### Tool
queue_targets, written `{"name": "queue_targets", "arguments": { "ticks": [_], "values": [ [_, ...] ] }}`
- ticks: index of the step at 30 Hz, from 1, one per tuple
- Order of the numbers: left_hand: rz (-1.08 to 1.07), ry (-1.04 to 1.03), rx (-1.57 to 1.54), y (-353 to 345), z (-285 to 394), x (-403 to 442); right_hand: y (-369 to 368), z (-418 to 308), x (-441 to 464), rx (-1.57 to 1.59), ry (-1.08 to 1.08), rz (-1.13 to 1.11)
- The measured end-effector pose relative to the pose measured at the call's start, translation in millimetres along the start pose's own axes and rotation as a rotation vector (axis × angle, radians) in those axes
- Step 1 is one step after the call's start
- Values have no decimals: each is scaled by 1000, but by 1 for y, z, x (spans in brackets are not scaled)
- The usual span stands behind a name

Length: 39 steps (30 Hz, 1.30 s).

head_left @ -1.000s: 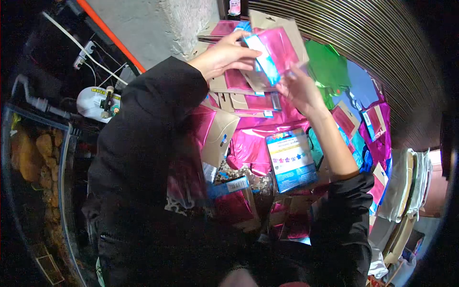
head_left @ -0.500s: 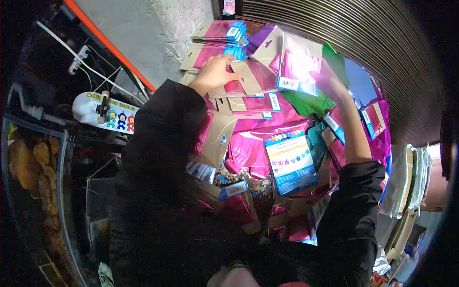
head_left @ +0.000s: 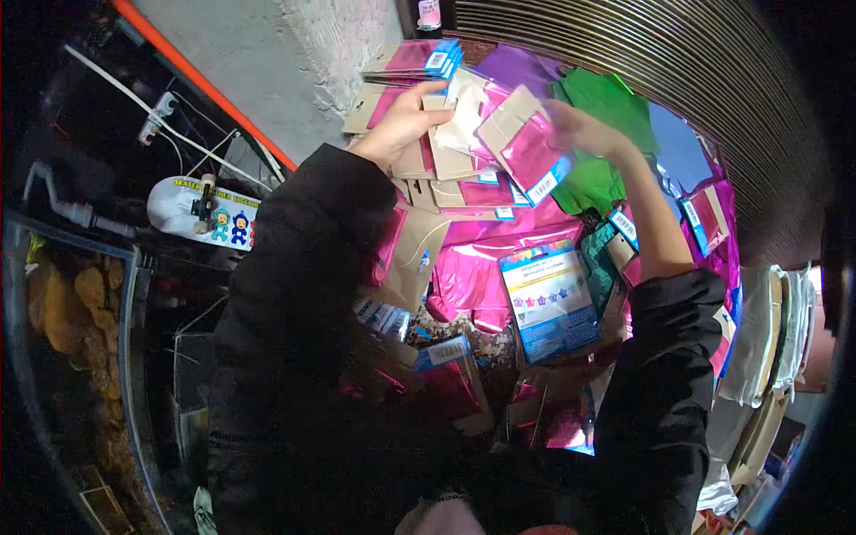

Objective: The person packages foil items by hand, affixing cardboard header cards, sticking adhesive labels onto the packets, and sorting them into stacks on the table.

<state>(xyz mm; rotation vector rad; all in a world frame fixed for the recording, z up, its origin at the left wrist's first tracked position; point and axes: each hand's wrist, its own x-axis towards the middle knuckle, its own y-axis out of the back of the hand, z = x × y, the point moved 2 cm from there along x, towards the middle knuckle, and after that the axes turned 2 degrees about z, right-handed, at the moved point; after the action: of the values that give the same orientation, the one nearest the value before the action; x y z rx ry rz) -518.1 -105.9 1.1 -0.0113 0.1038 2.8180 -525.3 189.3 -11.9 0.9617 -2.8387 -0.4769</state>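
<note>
At the back of the pile, my left hand [head_left: 403,129] grips the left edge of a few flat packets [head_left: 459,147] with cardboard tops, its thumb and forefinger around them. My right hand [head_left: 580,132], slightly blurred, holds a tilted clear packet of pink foil [head_left: 528,147] by its upper right edge. That packet has a beige card strip and a white barcode label on blue at its lower corner. Beneath both hands lie more pink packets [head_left: 464,193]. Closer to me rests a blue-and-white packet [head_left: 548,299] printed with a row of stars.
Stacked packets [head_left: 415,58] stand by the grey wall [head_left: 285,62]. Green foil [head_left: 597,134] and purple foil [head_left: 517,67] lie at the back, beside a ribbed panel [head_left: 642,45]. To the left are a skateboard deck [head_left: 183,209] and a glass tank [head_left: 134,357].
My right hand has drawn its packet left and tilted it, turning the glaring face away. My left hand has gone from lying on the stack to gripping packet edges.
</note>
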Motion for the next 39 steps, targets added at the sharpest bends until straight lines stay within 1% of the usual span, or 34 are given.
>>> {"name": "queue_targets", "arguments": {
  "ticks": [4,5,6,7,9,10,11,12,14,15,19,20,24,25,29,30,34,35,39],
  "values": [
    [-92,-269,-38,-6,21,-5,1,-2,4,-153,-120,543],
    [-93,-269,-40,-7,23,-6,-3,5,5,-147,-170,633],
    [-77,-210,-53,-6,25,-7,-10,13,8,-140,-216,724],
    [-60,-152,-64,-4,26,-6,-15,13,10,-140,-214,726],
    [-25,-34,-84,0,29,-8,-32,18,15,119,-343,577],
    [-24,-34,-81,3,25,-7,-45,23,23,160,-242,676],
    [14,18,-20,6,17,-8,-57,27,31,201,-139,774],
    [51,69,41,11,6,-6,-67,24,33,206,-138,774],
    [126,172,163,19,-8,-6,-83,21,33,-22,-283,708],
    [125,173,167,20,-7,-8,-84,19,33,-18,-282,710],
    [339,262,662,33,-6,-18,-79,9,35,-253,-471,579],
    [338,264,661,34,-2,-22,-77,5,34,-253,-474,578],
    [-132,421,385,26,15,-32,-69,-6,26,-289,-624,276],
    [-131,421,385,26,13,-31,-69,-5,25,-289,-623,276],
    [-139,346,-58,10,0,-22,-77,-1,16,156,-551,401],
    [-139,344,-59,4,4,-23,-77,0,14,153,-549,402],
    [13,352,-151,-17,20,-38,-81,1,5,457,-497,334],
    [15,353,-151,-19,20,-39,-83,-1,4,459,-498,332],
    [73,232,-178,-28,24,-42,-84,-11,-3,568,-419,316]
  ]
}}
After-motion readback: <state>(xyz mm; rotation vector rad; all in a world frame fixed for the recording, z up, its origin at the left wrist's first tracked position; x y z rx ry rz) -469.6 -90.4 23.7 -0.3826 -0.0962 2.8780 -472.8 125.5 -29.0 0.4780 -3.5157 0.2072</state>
